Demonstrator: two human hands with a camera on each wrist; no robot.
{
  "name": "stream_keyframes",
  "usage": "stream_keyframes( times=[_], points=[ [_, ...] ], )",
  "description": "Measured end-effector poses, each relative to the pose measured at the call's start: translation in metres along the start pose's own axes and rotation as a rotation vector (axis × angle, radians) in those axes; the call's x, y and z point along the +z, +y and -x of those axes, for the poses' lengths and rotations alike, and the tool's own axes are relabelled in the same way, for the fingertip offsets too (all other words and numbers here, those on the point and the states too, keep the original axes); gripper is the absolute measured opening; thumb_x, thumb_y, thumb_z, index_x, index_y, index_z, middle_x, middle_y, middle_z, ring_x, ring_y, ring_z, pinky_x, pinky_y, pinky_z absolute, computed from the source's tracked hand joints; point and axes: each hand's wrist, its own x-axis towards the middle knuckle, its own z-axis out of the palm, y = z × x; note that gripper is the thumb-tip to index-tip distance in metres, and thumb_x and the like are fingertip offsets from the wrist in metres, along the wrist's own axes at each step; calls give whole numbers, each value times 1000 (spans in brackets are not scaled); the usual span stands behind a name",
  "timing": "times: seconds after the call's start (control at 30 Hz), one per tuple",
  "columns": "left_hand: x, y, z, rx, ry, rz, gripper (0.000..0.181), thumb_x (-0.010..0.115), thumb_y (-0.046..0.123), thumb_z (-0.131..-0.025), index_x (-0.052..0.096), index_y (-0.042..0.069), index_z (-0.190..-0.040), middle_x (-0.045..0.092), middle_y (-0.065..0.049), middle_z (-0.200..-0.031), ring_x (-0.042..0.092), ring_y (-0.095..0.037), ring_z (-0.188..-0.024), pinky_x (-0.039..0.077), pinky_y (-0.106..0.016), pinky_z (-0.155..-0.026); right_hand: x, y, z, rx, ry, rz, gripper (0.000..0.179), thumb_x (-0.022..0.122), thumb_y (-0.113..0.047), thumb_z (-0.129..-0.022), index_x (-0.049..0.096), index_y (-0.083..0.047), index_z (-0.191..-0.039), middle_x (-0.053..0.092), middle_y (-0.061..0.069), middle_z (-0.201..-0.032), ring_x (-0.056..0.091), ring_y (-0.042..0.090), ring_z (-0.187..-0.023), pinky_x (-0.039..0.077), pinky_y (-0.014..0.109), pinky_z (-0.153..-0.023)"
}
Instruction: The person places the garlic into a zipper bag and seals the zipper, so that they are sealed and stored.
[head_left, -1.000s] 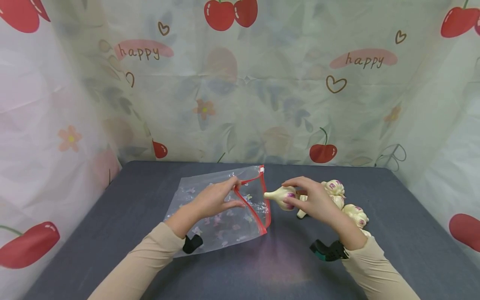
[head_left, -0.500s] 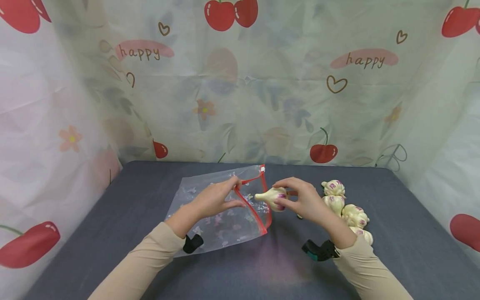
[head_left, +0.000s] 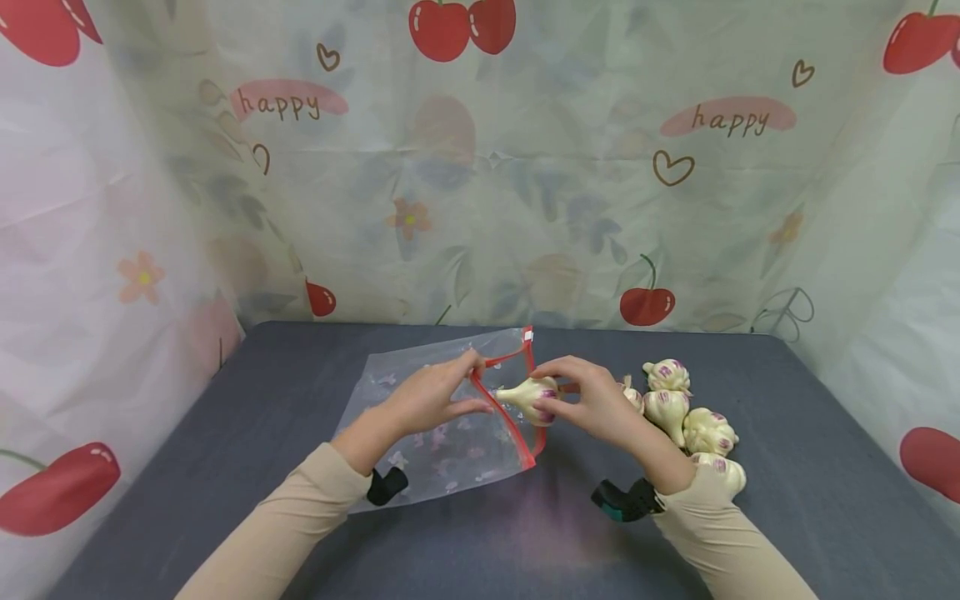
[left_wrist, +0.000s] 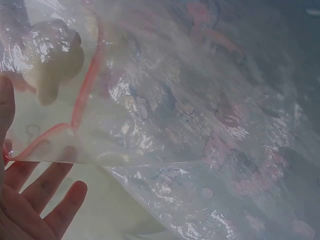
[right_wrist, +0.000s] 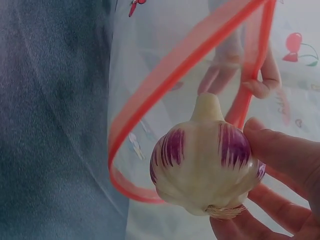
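Garlic bulb [head_left: 529, 400], one, just right of centre in the head frame; long axis near level, stem leftward at the bag's [head_left: 468, 467] red-edged open mouth, depth of entry unclear. Right hand [head_left: 592, 402], nearer, pinches its root end from the right. Left hand [head_left: 435, 396], left of it, holds the bag's edge between thumb and fingers.

The garlic [right_wrist: 200, 160] was cream with purple streaks and tan roots [right_wrist: 225, 212]; the other bulbs [head_left: 709, 431] were cream and purple. The clear bag [head_left: 461, 458] had a red rim [right_wrist: 175, 70] and a pinkish print. The worktop [head_left: 277, 400] was dark blue-grey, the sleeves [head_left: 300, 504] beige; the pale curtain [head_left: 495, 250] bore red cherries [head_left: 647, 307].
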Motion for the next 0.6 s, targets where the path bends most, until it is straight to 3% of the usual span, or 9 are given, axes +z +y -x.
stream_keyframes(
  times=[0.33,0.6],
  points=[
    [-1,3,-1,31,13,-13,43,70,38,-81,42,13,-102,63,-4,-99,55,-10,-66,40,-19,-58,10,0,-5,-16,-26,-35,31,73,-14,-80,66,-5,-109,65,10,-108,62,25,-99,56,37,-81],
    [-3,3,-1,53,31,6,45,71,36,-80,44,9,-103,63,-7,-95,63,-19,-75,40,-19,-58,16,0,-8,-1,-44,-77,30,72,-15,-81,66,-6,-109,65,10,-107,61,24,-96,56,39,-82]
  ],
)
